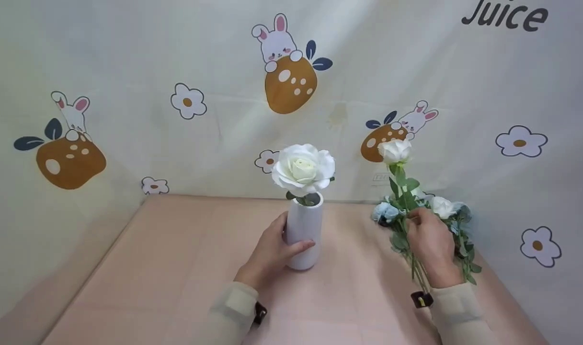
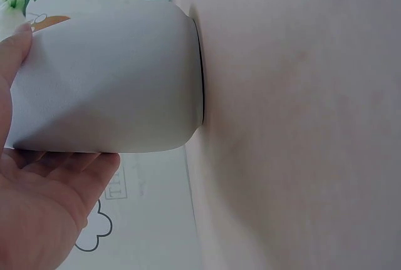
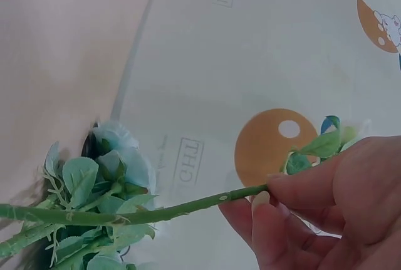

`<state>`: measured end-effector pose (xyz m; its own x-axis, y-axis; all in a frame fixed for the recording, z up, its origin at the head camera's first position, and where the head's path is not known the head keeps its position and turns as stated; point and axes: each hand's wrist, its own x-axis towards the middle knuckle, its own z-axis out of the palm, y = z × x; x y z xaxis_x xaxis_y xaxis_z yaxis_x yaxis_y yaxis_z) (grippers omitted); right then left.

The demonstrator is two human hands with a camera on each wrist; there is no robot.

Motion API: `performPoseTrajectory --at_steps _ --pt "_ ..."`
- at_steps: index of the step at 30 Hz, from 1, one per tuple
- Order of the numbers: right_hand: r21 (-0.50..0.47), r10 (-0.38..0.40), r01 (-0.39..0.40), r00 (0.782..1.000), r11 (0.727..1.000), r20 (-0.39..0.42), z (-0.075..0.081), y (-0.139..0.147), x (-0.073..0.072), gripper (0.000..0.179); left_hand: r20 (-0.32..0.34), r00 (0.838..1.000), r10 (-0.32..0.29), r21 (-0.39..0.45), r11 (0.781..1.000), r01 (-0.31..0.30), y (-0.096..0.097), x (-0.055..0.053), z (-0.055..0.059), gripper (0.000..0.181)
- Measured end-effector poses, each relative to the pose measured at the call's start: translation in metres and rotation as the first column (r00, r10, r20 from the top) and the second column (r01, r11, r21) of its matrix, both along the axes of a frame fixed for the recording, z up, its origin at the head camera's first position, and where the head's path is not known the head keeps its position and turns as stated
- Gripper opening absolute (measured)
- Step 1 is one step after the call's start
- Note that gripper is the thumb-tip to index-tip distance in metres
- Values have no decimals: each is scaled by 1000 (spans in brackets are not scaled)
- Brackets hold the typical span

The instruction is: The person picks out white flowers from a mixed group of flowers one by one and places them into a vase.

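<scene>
My left hand (image 1: 272, 247) is wrapped around a white vase (image 1: 304, 235) standing on the table, thumb across its front. Out of the vase's mouth rises a large open white rose (image 1: 304, 167). In the left wrist view the vase (image 2: 106, 82) stands with its base at the tabletop, fingers on one side and thumb on the other. My right hand (image 1: 430, 242) pinches the green stem (image 3: 188, 207) of a second white rose (image 1: 395, 151), held upright over the flowers at the right. Its bloom is mostly hidden behind the hand in the right wrist view.
Beneath and behind my right hand lies a bunch of artificial flowers, with a pale blue bloom (image 1: 386, 212), another white rose (image 1: 442, 207) and trailing green leaves (image 1: 468, 258). The pink-covered table (image 1: 176, 268) meets a printed cloth backdrop (image 1: 214, 143) at its far edge.
</scene>
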<state>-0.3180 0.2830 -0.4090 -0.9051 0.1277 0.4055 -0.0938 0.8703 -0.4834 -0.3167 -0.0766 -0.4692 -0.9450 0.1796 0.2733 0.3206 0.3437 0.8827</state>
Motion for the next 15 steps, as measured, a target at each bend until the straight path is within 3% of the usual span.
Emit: performPoseTrajectory --at_steps 15 --pt "-15 34 -34 998 999 -44 1 -10 1 26 6 1000 10 2 1000 -10 0 1 0 89"
